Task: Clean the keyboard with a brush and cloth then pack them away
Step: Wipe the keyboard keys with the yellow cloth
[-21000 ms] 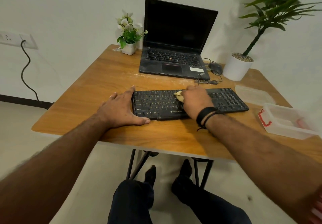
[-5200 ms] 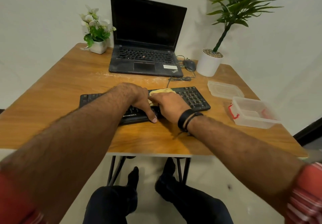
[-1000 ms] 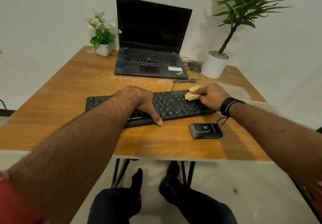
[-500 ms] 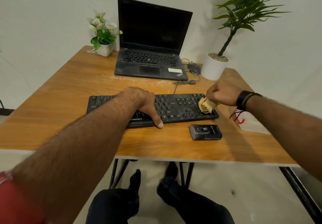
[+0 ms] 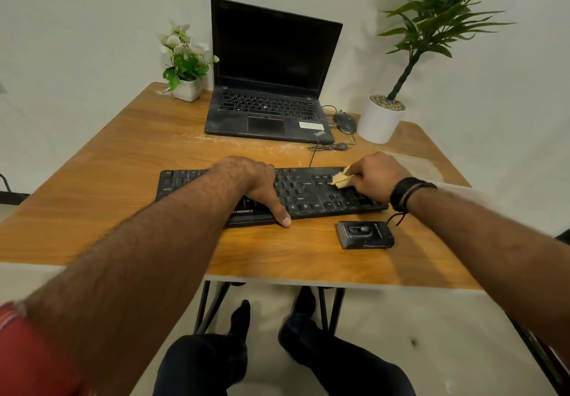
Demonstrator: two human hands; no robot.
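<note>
Yellow cloth (image 5: pixel 340 179), pinched in the right hand (image 5: pixel 374 176), sits on the right keys of the black keyboard (image 5: pixel 308 193) on the desk (image 5: pixel 123 161), the left hand (image 5: pixel 251 184) pressing flat; short, light strokes between keys look best.

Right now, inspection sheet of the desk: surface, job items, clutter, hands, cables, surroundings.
Surface: wooden table, pale dust streak near the black open laptop.
Job's things: black keyboard; yellow cloth; brush not identified.
Clutter: small black device, black mouse.
Hands: left hand rests on keyboard; right hand pinches cloth.
Cables: thin black cable bundled behind keyboard.
Surroundings: white flower pot, tall potted plant, white wall.
</note>
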